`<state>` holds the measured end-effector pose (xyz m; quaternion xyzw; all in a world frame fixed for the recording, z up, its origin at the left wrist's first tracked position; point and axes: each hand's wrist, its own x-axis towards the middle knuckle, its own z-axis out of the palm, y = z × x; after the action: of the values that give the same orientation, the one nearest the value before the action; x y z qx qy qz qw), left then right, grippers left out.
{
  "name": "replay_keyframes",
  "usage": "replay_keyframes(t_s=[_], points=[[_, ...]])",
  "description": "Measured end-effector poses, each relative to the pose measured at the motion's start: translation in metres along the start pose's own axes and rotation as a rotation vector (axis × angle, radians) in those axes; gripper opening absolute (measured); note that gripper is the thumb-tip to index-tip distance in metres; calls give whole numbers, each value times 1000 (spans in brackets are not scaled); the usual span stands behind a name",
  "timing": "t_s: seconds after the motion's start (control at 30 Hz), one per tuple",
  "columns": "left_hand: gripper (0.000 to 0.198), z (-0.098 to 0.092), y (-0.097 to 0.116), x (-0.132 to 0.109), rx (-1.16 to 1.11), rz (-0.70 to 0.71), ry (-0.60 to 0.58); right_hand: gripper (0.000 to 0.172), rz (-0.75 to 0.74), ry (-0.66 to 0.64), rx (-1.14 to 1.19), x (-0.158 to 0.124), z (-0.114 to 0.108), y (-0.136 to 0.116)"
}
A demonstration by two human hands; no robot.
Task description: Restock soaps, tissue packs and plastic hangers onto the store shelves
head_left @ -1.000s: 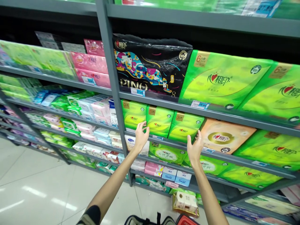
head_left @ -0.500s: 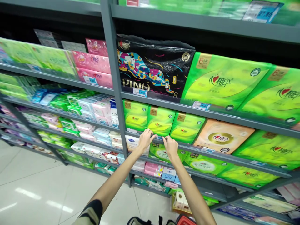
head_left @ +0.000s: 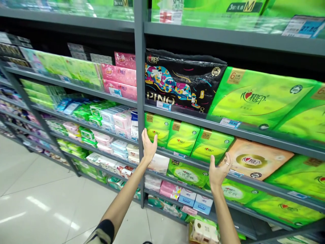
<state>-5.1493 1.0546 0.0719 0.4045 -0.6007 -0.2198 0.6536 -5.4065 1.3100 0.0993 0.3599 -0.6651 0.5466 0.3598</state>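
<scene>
Three green tissue packs stand side by side on a middle shelf: a left pack [head_left: 158,127], a middle pack [head_left: 181,137] and a right pack [head_left: 212,144]. My left hand [head_left: 149,145] is open, fingers up, in front of the left pack beside the grey upright [head_left: 139,84]. My right hand [head_left: 218,171] is open too, thumb and fingers apart, at the lower right of the right pack. It is nearest the gap before an orange tissue pack [head_left: 261,159]. I cannot tell whether either hand touches a pack. A price tag [head_left: 179,155] sits on the shelf edge between them.
Above is a black tissue pack [head_left: 182,84] next to a large green pack [head_left: 256,98]. Below stand more green packs [head_left: 188,173] and pink packages [head_left: 171,190]. Left of the upright are pink tissue packs [head_left: 119,76] and wipes. Pale floor tiles [head_left: 45,189] lie at lower left.
My hands have moved apart from the middle of the shelf edge, left hand to the left and right hand to the right, and their fingers have opened. The view has shifted left.
</scene>
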Motion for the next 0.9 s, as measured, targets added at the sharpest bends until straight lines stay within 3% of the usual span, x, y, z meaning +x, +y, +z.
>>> replay_keyframes(t_s=[0.23,0.47,0.73,0.9], points=[[89,32,4,-15,-74,-76,-67,94,134,-152,-1,-8,16,2],[91,37,4,-16,-63,-64,-83,108,347,-117,34,-5,29,5],[94,38,6,-19,-48,-48,-89,98,347,-38,30,-6,35,12],[92,37,7,-22,-36,-43,-101,101,342,-27,41,-7,39,21]])
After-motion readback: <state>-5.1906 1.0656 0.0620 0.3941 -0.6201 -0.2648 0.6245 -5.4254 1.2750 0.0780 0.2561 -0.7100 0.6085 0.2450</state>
